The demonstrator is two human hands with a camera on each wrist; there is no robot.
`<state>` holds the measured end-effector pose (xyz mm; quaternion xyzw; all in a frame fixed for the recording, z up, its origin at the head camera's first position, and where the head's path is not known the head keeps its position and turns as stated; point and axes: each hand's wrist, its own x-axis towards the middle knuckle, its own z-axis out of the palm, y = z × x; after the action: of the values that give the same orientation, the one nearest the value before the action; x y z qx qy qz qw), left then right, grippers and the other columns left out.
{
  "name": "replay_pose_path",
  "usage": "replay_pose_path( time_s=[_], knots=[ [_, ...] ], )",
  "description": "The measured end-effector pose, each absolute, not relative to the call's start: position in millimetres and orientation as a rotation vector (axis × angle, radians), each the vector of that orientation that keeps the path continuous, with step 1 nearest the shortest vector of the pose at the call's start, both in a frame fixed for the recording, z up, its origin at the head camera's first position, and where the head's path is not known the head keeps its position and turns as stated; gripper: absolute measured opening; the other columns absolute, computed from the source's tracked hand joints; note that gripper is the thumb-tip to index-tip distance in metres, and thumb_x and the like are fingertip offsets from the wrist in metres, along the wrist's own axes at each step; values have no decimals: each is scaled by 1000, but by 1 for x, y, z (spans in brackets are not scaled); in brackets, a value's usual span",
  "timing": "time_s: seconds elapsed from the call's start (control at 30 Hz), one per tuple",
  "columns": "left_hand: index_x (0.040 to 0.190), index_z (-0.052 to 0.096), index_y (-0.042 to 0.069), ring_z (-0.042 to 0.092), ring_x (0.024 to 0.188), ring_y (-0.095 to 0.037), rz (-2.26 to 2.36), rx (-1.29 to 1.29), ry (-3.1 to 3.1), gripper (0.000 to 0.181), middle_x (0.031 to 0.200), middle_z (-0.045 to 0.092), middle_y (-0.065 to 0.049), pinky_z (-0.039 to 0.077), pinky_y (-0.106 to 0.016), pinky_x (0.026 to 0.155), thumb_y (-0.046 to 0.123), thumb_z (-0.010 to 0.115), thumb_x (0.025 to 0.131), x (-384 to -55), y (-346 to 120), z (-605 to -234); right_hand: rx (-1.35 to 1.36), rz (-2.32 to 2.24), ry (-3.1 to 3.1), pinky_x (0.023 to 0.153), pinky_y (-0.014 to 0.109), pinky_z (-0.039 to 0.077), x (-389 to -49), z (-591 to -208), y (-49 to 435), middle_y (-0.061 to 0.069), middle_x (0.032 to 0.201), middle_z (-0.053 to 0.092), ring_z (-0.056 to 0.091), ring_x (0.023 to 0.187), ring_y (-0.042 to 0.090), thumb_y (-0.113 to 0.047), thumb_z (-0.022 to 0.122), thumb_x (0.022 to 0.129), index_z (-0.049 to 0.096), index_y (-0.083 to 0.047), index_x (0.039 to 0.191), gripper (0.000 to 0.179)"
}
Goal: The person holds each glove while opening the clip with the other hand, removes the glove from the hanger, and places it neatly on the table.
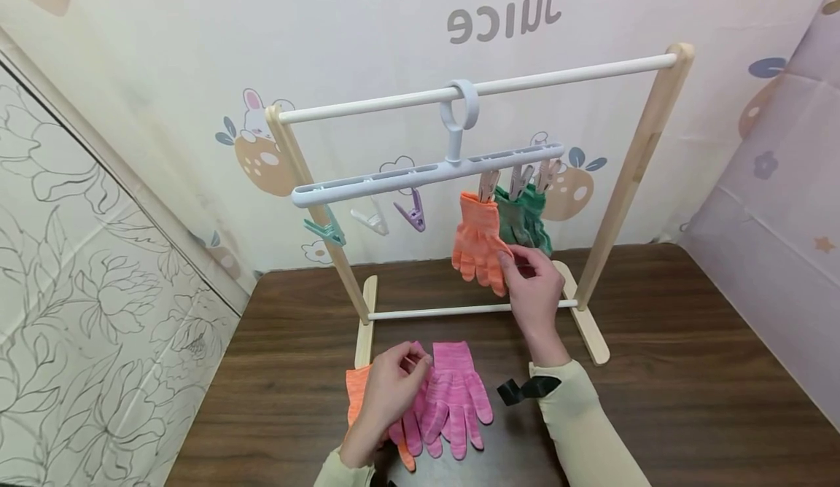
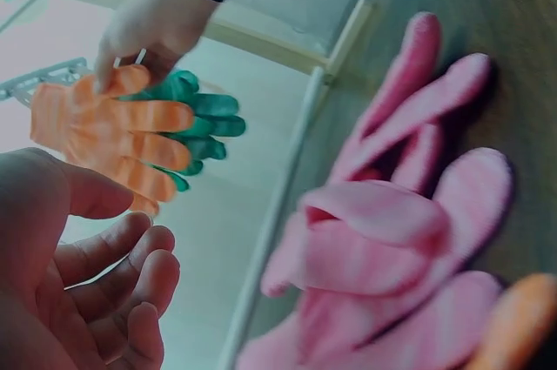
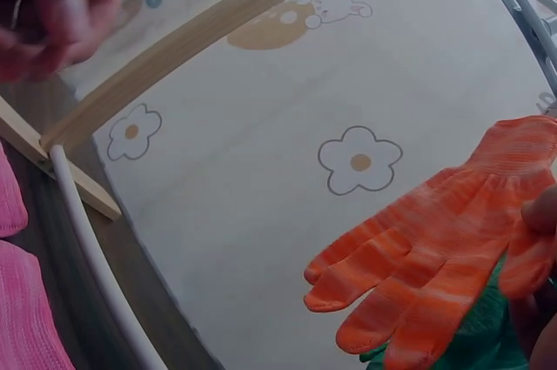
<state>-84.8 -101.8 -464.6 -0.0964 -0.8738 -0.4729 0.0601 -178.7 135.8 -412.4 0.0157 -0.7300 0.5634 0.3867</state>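
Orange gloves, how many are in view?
2: a clipped glove below the hanger, a loose glove on the table, partly hidden beside the pink gloves. More may be hidden.

The hanging orange knit glove (image 1: 477, 233) and flat pink knit gloves (image 1: 454, 388) look like matt, ribbed cloth; the pale blue bar-shaped hanger (image 1: 420, 177), smooth plastic; the dark brown tabletop (image 1: 689, 370), grained, faintly glossy wood.

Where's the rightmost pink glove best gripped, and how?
Probably pinch the rightmost pink glove by its cuff, coming from the right: the cuff points toward the rack with its right edge uncovered, while the left hand and other pink glove crowd its left.
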Motion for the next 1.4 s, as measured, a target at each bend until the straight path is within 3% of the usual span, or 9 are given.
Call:
replay_pose_path(
  time_s=[0.43,0.63,1.03,1.4],
  knots=[
    [88,70,23,57,65,-4,-1373,-413,-2564,4,75,61,14,50,-23,58,22,71,92,-87,-95,-431,147,1497,-1869,63,14,47,-159,-412,134,13,89,70,59,75,4,-2,77,85,76,2,96,12],
    [88,70,22,57,65,-4,-1387,-420,-2554,4,76,61,14,50,-24,58,23,71,92,-86,-94,-425,204,1461,-1846,61,13,45,-134,-388,125,20,85,67,58,73,2,8,73,84,71,10,90,7],
    [88,70,23,57,65,-5,-1406,-421,-2539,5,74,61,14,50,-24,57,20,71,92,-87,-95,-423,158,1482,-1811,68,13,48,-116,-380,143,21,86,64,56,74,4,11,71,84,68,14,90,8],
    [88,70,23,58,66,-6,-1411,-441,-2509,5,74,60,15,50,-25,58,19,71,92,-90,-92,-418,160,1418,-1836,62,11,48,-102,-373,153,12,82,63,55,72,3,13,72,81,68,13,89,9]
  ],
)
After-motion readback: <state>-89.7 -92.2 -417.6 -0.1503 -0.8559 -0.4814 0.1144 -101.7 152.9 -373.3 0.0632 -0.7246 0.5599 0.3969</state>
